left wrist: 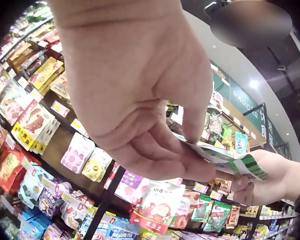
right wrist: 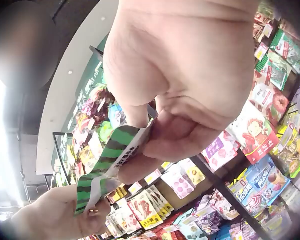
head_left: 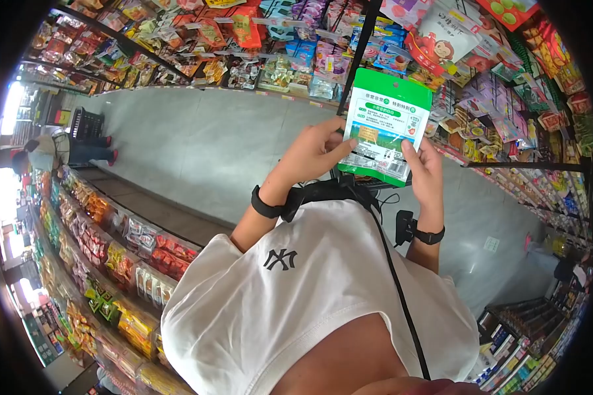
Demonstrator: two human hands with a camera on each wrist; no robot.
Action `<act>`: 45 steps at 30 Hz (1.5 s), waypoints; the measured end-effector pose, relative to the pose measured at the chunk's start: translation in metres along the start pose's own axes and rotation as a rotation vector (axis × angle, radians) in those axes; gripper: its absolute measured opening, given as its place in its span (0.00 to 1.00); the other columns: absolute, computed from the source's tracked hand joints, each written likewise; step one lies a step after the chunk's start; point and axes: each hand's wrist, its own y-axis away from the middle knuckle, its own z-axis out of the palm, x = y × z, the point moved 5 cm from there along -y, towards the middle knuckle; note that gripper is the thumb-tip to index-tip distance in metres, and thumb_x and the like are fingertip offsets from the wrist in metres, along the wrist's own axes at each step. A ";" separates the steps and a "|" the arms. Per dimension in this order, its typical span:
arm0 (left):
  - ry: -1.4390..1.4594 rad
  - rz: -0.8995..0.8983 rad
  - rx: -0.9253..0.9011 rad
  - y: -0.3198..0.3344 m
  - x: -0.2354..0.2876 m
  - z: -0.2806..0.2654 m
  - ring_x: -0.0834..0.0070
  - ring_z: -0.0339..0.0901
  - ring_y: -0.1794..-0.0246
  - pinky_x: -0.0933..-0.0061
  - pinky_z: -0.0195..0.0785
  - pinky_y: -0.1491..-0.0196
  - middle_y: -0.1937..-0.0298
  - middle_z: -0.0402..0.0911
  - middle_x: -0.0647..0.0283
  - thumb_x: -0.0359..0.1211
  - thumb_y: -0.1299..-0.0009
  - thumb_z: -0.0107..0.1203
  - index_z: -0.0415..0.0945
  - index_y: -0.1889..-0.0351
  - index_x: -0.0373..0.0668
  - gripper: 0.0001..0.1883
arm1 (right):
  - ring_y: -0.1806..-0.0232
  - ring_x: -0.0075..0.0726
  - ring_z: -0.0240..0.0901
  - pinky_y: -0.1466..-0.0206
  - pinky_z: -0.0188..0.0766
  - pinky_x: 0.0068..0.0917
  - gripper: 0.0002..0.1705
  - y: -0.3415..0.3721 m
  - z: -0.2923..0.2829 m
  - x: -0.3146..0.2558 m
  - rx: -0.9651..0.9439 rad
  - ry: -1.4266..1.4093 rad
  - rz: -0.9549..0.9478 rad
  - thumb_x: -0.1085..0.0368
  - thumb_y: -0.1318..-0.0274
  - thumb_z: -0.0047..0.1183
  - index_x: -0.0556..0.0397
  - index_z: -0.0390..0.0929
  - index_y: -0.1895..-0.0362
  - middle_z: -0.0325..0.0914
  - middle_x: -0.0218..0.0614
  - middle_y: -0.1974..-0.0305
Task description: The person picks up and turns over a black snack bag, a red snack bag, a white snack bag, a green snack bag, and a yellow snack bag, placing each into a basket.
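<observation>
A green and white snack pouch (head_left: 387,118) is held upright with its printed side facing the head camera. The left hand (head_left: 315,153) pinches its left edge, thumb on the front and fingers behind. On the right edge the right hand (head_left: 425,172) grips it the same way. In the left wrist view the left hand (left wrist: 140,85) covers much of the pouch (left wrist: 230,161), seen nearly edge-on. Green stripes show on the pouch (right wrist: 110,162) in the right wrist view, between the right hand (right wrist: 182,75) and the left hand at lower left.
Shelves of hanging snack bags (head_left: 283,69) run along the far side, with a white bag (head_left: 441,36) beyond the pouch. Another shelf row (head_left: 128,263) stands at left. A person (head_left: 62,150) is near a black basket (head_left: 87,125) in the aisle (head_left: 197,131).
</observation>
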 end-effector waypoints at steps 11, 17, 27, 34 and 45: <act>-0.073 -0.032 -0.052 0.001 0.001 0.006 0.83 0.61 0.82 0.71 0.55 0.77 0.82 0.73 0.65 0.34 0.23 0.60 0.75 0.51 0.35 0.12 | 0.49 0.19 0.78 0.46 0.73 0.22 0.20 0.009 -0.007 0.004 0.007 0.032 0.035 0.64 0.23 0.51 0.64 0.73 0.35 0.83 0.36 0.47; -0.059 -0.012 -0.041 0.001 -0.003 0.006 0.82 0.61 0.82 0.71 0.54 0.77 0.82 0.73 0.64 0.34 0.23 0.60 0.75 0.52 0.34 0.12 | 0.49 0.20 0.78 0.47 0.73 0.21 0.20 0.007 -0.006 0.001 0.004 0.044 0.013 0.64 0.24 0.51 0.64 0.73 0.36 0.83 0.36 0.47; -0.036 -0.026 -0.059 0.008 -0.005 -0.006 0.81 0.68 0.79 0.71 0.63 0.72 0.78 0.79 0.62 0.35 0.23 0.60 0.74 0.48 0.34 0.15 | 0.49 0.20 0.78 0.46 0.73 0.22 0.19 0.004 0.006 0.005 -0.027 0.022 -0.011 0.65 0.24 0.52 0.63 0.74 0.37 0.83 0.36 0.47; 0.043 0.019 0.138 0.013 -0.007 -0.021 0.81 0.79 0.60 0.74 0.71 0.60 0.55 0.86 0.61 0.32 0.24 0.62 0.68 0.36 0.38 0.22 | 0.59 0.16 0.77 0.57 0.76 0.22 0.18 0.005 0.008 0.023 -0.074 0.243 0.081 0.64 0.28 0.58 0.60 0.79 0.41 0.86 0.32 0.55; -0.157 -0.018 -0.118 -0.020 -0.020 0.009 0.80 0.80 0.61 0.75 0.70 0.60 0.61 0.84 0.70 0.27 0.31 0.68 0.79 0.60 0.40 0.08 | 0.70 0.25 0.76 0.64 0.73 0.24 0.13 0.005 -0.022 0.019 -0.052 0.469 -0.201 0.68 0.39 0.66 0.60 0.86 0.51 0.82 0.36 0.62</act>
